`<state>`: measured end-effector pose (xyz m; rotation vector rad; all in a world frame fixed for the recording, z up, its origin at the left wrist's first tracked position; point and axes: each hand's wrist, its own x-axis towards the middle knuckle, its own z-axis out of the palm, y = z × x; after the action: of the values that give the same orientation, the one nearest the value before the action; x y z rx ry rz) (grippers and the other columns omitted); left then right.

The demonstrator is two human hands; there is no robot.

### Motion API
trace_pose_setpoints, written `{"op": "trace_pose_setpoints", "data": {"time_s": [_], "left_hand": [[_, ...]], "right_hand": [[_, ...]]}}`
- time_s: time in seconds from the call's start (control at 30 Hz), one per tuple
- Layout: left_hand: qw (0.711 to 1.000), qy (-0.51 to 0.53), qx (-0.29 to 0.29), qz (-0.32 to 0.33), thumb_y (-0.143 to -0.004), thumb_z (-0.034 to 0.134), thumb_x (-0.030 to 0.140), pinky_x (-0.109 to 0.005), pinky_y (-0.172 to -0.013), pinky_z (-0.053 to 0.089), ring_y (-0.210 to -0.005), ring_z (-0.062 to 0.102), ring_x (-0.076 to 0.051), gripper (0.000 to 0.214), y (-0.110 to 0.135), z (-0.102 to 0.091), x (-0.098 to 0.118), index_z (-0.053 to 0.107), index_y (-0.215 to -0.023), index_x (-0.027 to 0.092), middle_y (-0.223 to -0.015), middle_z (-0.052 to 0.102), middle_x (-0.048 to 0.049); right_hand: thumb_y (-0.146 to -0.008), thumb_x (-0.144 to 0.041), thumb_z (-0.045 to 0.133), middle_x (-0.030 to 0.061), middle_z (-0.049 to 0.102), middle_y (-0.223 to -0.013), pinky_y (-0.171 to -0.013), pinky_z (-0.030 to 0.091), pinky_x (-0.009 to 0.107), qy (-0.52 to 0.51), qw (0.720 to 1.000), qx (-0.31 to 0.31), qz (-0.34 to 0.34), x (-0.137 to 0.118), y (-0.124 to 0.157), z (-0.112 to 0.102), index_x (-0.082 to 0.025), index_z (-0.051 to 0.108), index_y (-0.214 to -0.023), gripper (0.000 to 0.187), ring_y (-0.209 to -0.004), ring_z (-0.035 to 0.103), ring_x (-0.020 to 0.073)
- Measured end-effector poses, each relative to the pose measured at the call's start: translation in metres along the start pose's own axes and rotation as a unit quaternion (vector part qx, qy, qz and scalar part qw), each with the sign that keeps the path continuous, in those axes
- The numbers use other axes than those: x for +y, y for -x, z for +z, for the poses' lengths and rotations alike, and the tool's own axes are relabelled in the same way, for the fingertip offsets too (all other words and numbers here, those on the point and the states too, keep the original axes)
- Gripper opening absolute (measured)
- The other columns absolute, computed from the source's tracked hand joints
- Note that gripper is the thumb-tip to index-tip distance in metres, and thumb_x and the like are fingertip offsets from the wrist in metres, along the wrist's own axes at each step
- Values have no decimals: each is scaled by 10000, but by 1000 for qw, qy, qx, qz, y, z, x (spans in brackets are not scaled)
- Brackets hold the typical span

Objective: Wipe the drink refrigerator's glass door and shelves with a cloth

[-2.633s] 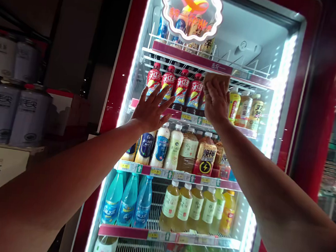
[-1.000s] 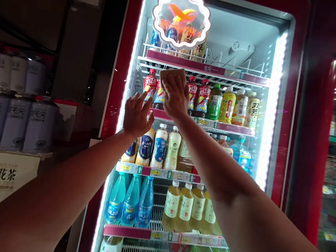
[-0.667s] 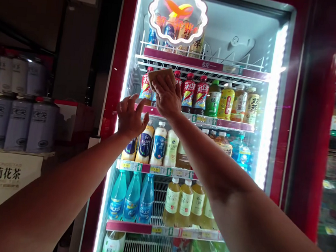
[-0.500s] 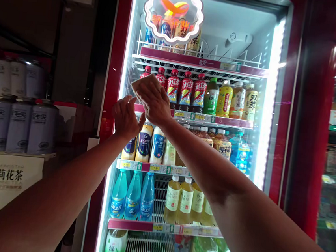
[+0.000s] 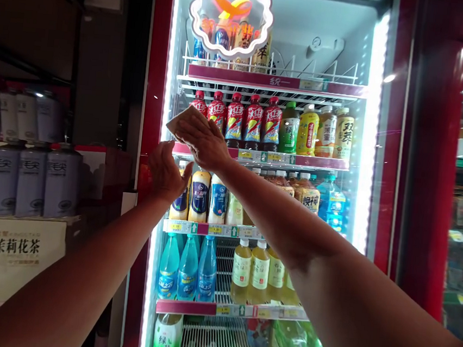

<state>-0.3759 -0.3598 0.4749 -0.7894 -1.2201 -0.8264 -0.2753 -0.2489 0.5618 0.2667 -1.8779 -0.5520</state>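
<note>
Head view, only one at hand. Tall red-framed drinks cooler (image 5: 154, 95) dead ahead, brightly lit within; both arms reach up toward its front.

Right hand (image 5: 205, 141): flat, fingers extended together over a tan square cloth (image 5: 181, 118) (could be a thin pad; cannot tell). No clenching; the cloth seems kept in place by the palm and fingers lying over it, probably pressed to the glass, though actual contact is hard to confirm. A flat hand would spread the push evenly, I judge. One corner of the cloth pokes out beyond the fingertips, up at the glass's left edge, in front of the leftmost red-capped bottles (image 5: 234, 120).

Left hand (image 5: 166, 174): just below and left of the cloth, fingers loosely bent, thumb apart, grasping nothing that shows. Perhaps raised for balance or as a prop; whether it touches frame or glass, cannot tell.

Behind the hands: bottles upright in rows, labels mostly facing out, presumably for easy reading. Price strips (image 5: 257, 156) run along the shelf fronts, likely to match tags to drinks. Blue bottles (image 5: 188, 270) sit grouped at left lower down.

Outside the cooler, at left: lilac tins (image 5: 32, 179) stand side by side above a pale carton (image 5: 18, 262), its printed face turned outward.
</note>
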Motion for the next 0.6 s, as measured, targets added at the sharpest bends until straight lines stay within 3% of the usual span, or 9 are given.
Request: {"op": "trace_pose_setpoints", "data": {"time_s": [0.13,0.33,0.43,0.53,0.6], "left_hand": [[999,9,24,36,-943,413,651,-582,-1207,300,-1477,358,-384,821,3,1,-3,281,-1529,91,-1535,403,-292],[993,35,53,105,-968,347,471,-543,-1209,309,-1470,365,-349,681,6,4,-12,295,-1533,93,-1539,402,-263],[993,28,44,104,-938,403,403,-532,-1230,283,-1482,347,-345,685,6,4,-14,306,-1534,81,-1537,411,-251],[993,15,33,110,-914,440,351,-533,-1239,272,-1485,350,-344,693,7,3,-14,307,-1539,82,-1542,415,-246],[994,8,28,110,-913,450,340,-539,-1234,279,-1485,355,-347,694,8,2,-14,303,-1539,78,-1540,419,-254]], "right_hand": [[-987,-191,484,-101,345,-1674,-1335,79,502,-5,998,27,59,-14,-5,8,-376,496,-1530,574,-1603,216,206],[-988,-178,500,-106,446,-1629,-1334,85,463,-36,998,-5,-58,-15,0,20,-364,545,-1491,538,-1588,259,189],[-985,-120,459,-104,419,-1647,-1333,84,477,-34,999,18,-33,-7,10,18,-361,520,-1509,580,-1592,242,179],[-1007,-183,481,-57,368,-1679,-1333,80,501,-22,999,42,13,-7,25,17,-315,511,-1526,536,-1602,216,211],[-1011,-230,511,-44,368,-1678,-1334,89,508,-23,999,28,-4,-6,33,16,-302,513,-1527,522,-1601,222,224]]}}
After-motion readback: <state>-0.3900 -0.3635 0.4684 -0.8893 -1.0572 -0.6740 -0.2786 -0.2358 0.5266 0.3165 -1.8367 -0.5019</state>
